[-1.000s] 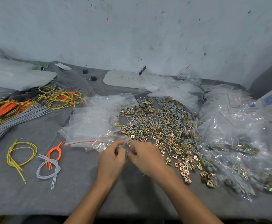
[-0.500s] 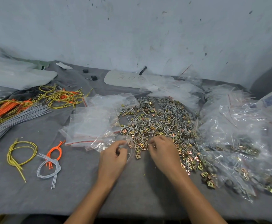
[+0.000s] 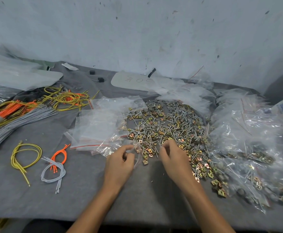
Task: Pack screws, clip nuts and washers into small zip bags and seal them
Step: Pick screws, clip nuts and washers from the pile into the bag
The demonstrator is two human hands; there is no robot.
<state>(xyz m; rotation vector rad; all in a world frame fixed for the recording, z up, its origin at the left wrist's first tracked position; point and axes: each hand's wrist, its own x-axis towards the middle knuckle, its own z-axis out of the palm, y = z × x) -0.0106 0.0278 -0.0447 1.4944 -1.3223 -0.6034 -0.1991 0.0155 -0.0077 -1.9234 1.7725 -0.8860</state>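
A wide heap of screws, gold clip nuts and grey washers (image 3: pixel 167 126) covers the middle of the grey cloth. My left hand (image 3: pixel 119 163) pinches a small clear zip bag (image 3: pixel 136 156) at the heap's near left edge. My right hand (image 3: pixel 174 157) lies at the heap's near edge with its fingers curled down into the parts; what the fingertips hold is hidden. A stack of empty zip bags (image 3: pixel 97 130) with red seal lines lies left of the heap.
Filled zip bags (image 3: pixel 248 140) pile up at the right. Yellow, orange and grey wire bundles (image 3: pixel 30 113) lie at the left, with small wire loops (image 3: pixel 53 165) nearer me. A white board (image 3: pixel 130 80) rests by the back wall.
My right hand left the bag held between both hands and moved right into the heap of parts. My left hand stayed put, still holding the bag.
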